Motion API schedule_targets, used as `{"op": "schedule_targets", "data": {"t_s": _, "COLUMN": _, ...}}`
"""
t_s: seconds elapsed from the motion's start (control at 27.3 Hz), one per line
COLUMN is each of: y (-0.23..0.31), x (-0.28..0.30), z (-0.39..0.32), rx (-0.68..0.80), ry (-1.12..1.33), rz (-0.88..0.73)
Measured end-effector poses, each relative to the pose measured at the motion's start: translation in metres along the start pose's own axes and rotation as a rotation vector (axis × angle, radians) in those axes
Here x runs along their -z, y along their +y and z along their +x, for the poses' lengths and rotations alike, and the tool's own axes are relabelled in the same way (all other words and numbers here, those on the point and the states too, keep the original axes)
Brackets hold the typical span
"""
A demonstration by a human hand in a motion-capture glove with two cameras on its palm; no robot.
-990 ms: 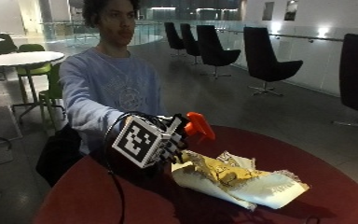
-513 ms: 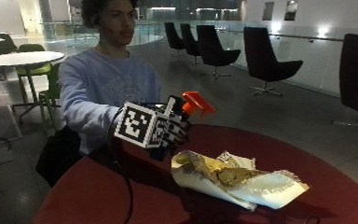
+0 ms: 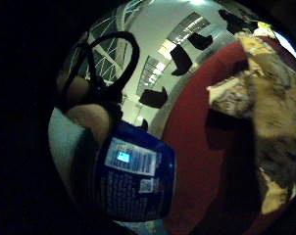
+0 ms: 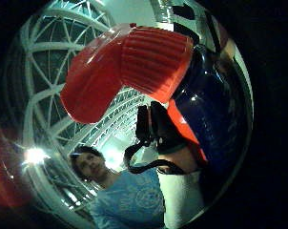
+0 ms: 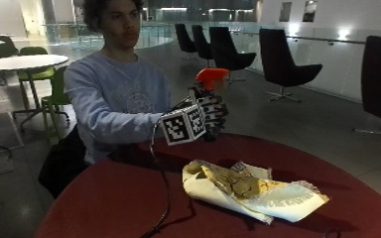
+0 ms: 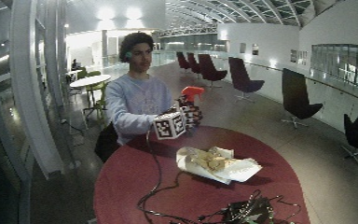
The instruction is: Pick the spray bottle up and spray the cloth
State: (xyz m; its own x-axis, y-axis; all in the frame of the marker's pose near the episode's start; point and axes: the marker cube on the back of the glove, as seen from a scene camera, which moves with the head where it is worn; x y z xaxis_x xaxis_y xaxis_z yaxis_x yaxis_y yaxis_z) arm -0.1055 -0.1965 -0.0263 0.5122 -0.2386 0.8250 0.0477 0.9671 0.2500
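The spray bottle (image 5: 207, 99), blue-bodied with an orange-red head, is up in the air at centre frame, above the red round table (image 5: 111, 198). The gloved right hand (image 5: 210, 116) is wrapped around its body, holding it upright. The crumpled cream cloth (image 5: 253, 191) lies on the table, lower right of centre, well below the nozzle.

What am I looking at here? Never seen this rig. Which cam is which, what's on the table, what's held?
No robot: a person at a round red table wearing a black glove on the right hand. The two normal pictures come from outside cameras, one wider. The two round pictures come from cameras on that hand's palm, one at the thumb side, one at the little finger side. A crumpled yellow-and-white cloth lies on the table. The hand grips a blue spray bottle with a red trigger head, raised above the table.
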Motion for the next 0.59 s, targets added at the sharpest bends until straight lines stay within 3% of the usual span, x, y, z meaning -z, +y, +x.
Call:
{"op": "schedule_targets", "data": {"t_s": 0.29, "y": 0.001, "x": -0.113, "z": 0.030, "rx": 0.047, "ry": 0.001, "rz": -0.075}}
{"op": "schedule_targets", "data": {"t_s": 0.59, "y": 0.004, "x": -0.150, "z": 0.061, "rx": 0.025, "ry": 0.039, "rz": -0.095}}
